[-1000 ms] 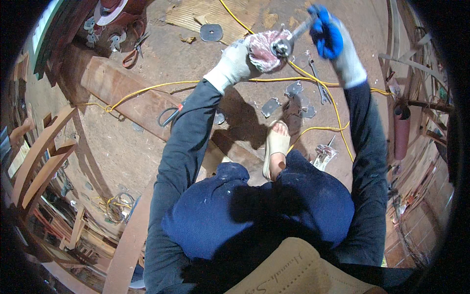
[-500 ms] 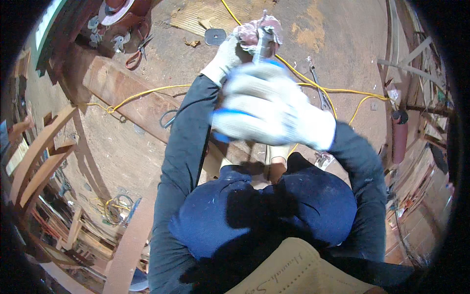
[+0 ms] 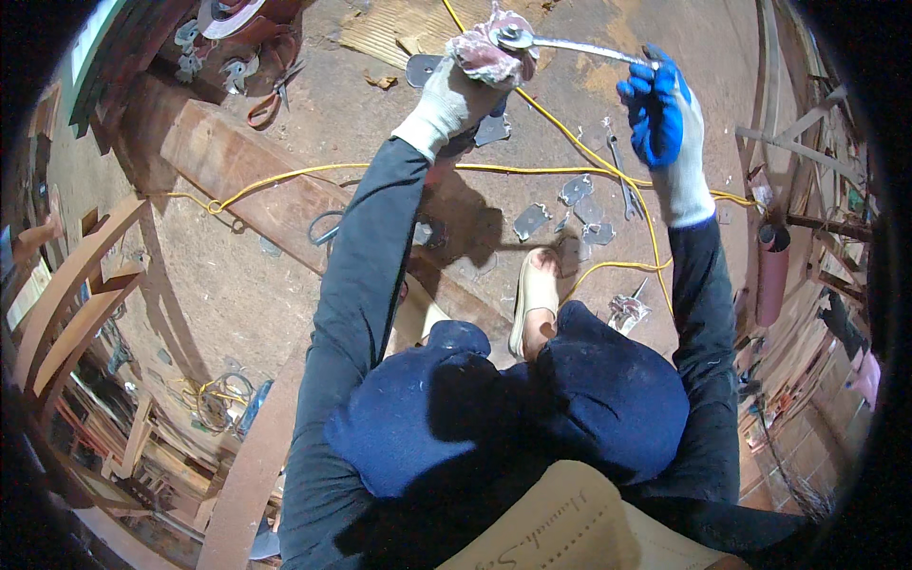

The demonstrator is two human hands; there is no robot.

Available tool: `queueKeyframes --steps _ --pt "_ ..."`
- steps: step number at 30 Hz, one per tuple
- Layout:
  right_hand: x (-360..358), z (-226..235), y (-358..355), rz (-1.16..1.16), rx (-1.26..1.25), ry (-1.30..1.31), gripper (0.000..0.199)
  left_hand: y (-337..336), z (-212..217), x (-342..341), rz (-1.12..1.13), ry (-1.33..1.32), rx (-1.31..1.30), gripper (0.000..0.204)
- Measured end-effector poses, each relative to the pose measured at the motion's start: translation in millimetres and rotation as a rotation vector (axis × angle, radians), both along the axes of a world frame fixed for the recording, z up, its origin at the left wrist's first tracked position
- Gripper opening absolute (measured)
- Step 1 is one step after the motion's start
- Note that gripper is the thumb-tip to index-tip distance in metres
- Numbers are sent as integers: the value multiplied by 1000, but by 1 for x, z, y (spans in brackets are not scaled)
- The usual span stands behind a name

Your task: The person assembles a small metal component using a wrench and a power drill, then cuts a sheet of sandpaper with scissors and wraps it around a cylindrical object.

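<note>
Head view showed the blue-and-white gloved right hand (image 3: 665, 119) swung out to the right of the long yellow cable (image 3: 532, 170), so the slim silver metal wrench (image 3: 589, 47) now lay sideways, apparently turned about the shiny round metal nut (image 3: 513, 35). Its fingers curled at the wrench's end; whether they clamped it could not be told. The white-gloved left hand (image 3: 456, 97) was clamped on the fluffy pink-white round pad (image 3: 478, 59), over the cable's upper stretch.
</note>
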State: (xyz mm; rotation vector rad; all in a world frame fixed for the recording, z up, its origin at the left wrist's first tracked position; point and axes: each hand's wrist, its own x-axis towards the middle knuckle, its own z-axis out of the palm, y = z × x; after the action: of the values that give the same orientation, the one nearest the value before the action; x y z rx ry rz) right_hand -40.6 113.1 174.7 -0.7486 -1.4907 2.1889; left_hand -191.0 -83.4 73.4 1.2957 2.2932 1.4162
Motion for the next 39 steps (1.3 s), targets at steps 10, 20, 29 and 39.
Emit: queueKeyframes --steps 10,20,29,39 --pt "-142 -7 15 489 -40 -210 15 4 32 45 -225 -462 69 41" --pt "-40 105 -130 768 1483 330 33 -4 24 47 -326 -89 -341 45" --pt "96 31 -65 588 1475 110 27 1 24 38 -119 -465 -180 36" --pt "50 1 -50 358 -486 -282 48 -10 -12 10 -140 25 -94 37"
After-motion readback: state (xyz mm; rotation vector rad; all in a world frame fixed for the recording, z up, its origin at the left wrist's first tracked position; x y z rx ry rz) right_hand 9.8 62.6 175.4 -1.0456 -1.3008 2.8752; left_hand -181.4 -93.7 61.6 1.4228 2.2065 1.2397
